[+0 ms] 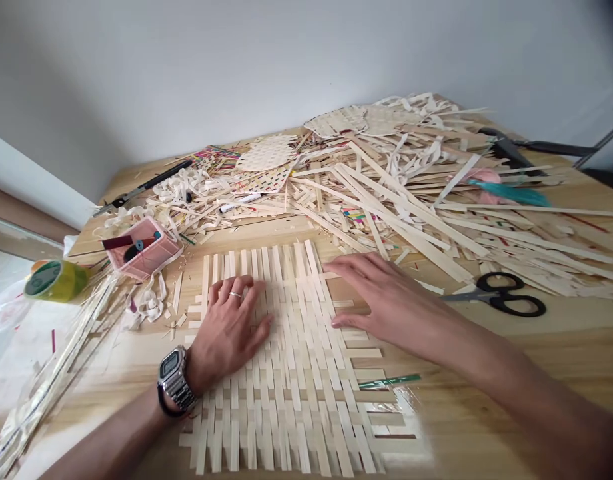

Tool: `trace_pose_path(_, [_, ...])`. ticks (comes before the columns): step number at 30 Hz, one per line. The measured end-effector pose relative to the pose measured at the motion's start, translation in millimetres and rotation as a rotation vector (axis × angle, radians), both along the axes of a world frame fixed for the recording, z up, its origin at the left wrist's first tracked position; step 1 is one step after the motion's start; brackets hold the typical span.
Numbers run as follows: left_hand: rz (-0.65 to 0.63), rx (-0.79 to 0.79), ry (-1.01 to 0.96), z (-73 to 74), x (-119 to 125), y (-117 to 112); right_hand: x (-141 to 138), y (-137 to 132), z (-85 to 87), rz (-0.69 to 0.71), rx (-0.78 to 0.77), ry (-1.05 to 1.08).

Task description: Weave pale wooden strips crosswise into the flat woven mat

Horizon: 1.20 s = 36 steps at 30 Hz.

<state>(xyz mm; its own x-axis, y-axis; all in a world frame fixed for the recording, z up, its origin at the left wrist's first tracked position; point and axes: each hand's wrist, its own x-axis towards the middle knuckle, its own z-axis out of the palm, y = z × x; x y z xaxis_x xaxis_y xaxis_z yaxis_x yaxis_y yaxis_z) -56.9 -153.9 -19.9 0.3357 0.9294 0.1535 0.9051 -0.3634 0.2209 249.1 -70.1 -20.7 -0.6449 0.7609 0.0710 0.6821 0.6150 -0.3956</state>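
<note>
A mat woven from pale flat strips [291,363] lies before me, its strip ends sticking out loose along the edges. Pressed on its upper left part is my left hand [231,323], palm down, thumb apart from the slightly bent fingers, nothing held. My right hand [374,293] is at the mat's upper right edge. Its fingertips meet the ends of the cross strips there, and a gap shows between thumb and fingers. A green strip [391,381] and clear plastic film [409,417] stick out at the lower right.
Black-handled scissors [501,293] lie to the right. A big heap of loose strips [411,200] covers the back of the table, with round woven pieces [266,152] on it. At left stand a pink basket [149,260] with small items and yellow tape rolls [59,280].
</note>
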Motion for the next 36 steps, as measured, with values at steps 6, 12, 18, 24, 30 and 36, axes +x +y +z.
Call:
trace_pose_path(6, [-0.005, -0.002, -0.005, 0.2, 0.1, -1.5, 2.9, -3.4, -3.0, -0.042, 0.008, -0.002])
trace_pose_path(12, [0.001, -0.018, 0.005, 2.3, 0.4, -1.7, 1.1, -5.0, -6.7, -0.037, -0.001, 0.035])
trace_pose_path(18, [-0.009, -0.011, 0.013, 3.7, 1.4, -2.6, 0.6, -7.4, -6.9, -0.021, 0.031, 0.035])
trace_pose_path(24, [-0.016, 0.041, 0.041, 3.4, 2.2, -3.2, 0.6, -12.9, -5.4, -0.003, 0.126, 0.012])
trace_pose_path(30, [-0.017, 0.036, 0.042, 3.1, 2.4, -3.0, 0.8, -14.7, -5.3, 0.031, 0.153, 0.032])
trace_pose_path(36, [0.009, 0.016, 0.026, 3.1, 1.9, -2.9, -0.4, -9.2, -8.6, 0.034, 0.121, 0.074])
